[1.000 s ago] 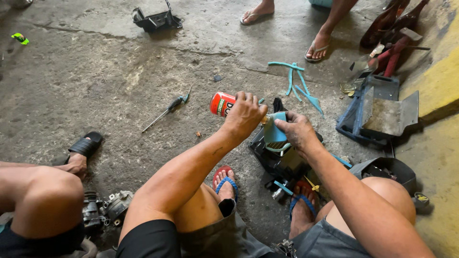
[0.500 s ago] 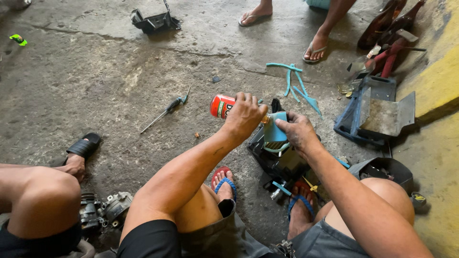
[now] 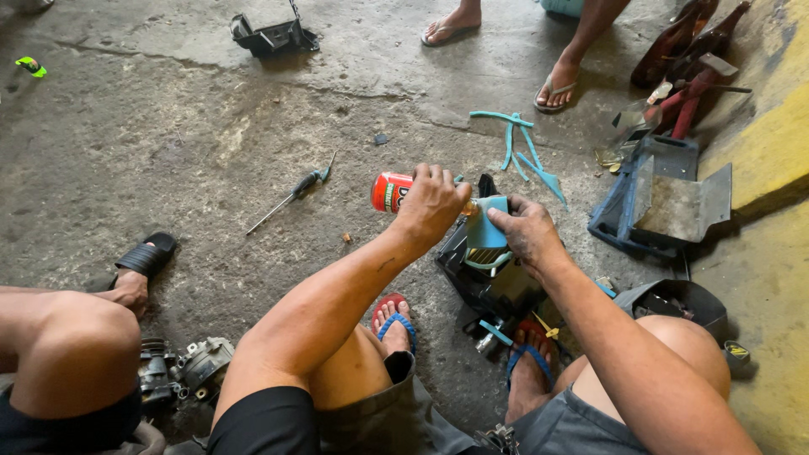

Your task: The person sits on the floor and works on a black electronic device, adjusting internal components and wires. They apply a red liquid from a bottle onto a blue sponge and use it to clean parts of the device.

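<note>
My left hand (image 3: 434, 205) grips a red spray can (image 3: 391, 191) held on its side, its nozzle end pointing right at a light blue plastic part (image 3: 486, 226). My right hand (image 3: 527, 233) holds that blue part from the right, thumb on top. The blue part sits on a black engine-like assembly (image 3: 493, 291) resting on the concrete between my sandalled feet. A screwdriver with a dark handle (image 3: 292, 194) lies on the floor to the left of the can.
Teal hose pieces (image 3: 522, 147) lie beyond my hands. A blue metal tray (image 3: 661, 198) stands at right beside a yellow kerb. Another person's knee and a metal part (image 3: 190, 366) sit at lower left. Someone's sandalled feet (image 3: 556, 84) stand at the top, near a black box (image 3: 274, 35).
Both hands stay on the can and the blue part. The view has shifted slightly; nothing has visibly moved.
</note>
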